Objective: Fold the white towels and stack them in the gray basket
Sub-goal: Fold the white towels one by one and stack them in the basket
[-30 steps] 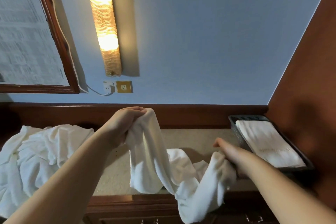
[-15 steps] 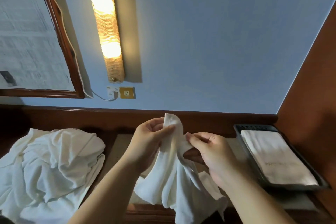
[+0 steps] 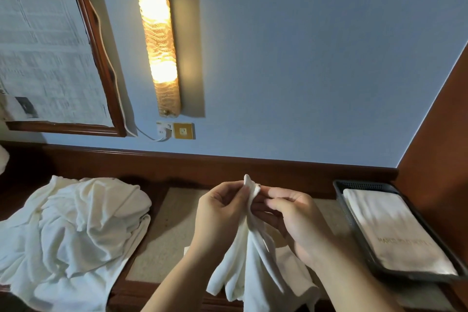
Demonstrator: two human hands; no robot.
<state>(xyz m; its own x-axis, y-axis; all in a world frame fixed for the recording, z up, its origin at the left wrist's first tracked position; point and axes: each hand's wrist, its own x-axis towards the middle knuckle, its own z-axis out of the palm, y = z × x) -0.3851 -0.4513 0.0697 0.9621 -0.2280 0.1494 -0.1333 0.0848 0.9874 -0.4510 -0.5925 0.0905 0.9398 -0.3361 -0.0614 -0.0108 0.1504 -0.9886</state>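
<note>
A white towel [image 3: 250,268] hangs bunched from both hands above the table's middle. My left hand [image 3: 220,213] pinches its top corner, which pokes up between the fingers. My right hand [image 3: 296,220] grips the same top edge right beside it, the two hands almost touching. The gray basket [image 3: 354,225] sits at the right end of the table with a folded white towel [image 3: 397,230] lying flat inside. A heap of loose white towels [image 3: 73,230] covers the table's left end.
The beige table top [image 3: 169,230] with a dark wood rim runs along a blue wall. A lit wall lamp [image 3: 158,40], a socket plate [image 3: 183,130] and a framed newspaper [image 3: 45,40] hang above. A brown wooden panel [image 3: 440,134] closes off the right side.
My hands came together from wide apart: the right hand rose from the towel's low end to the top edge beside the left. The towel now hangs from both hands.
</note>
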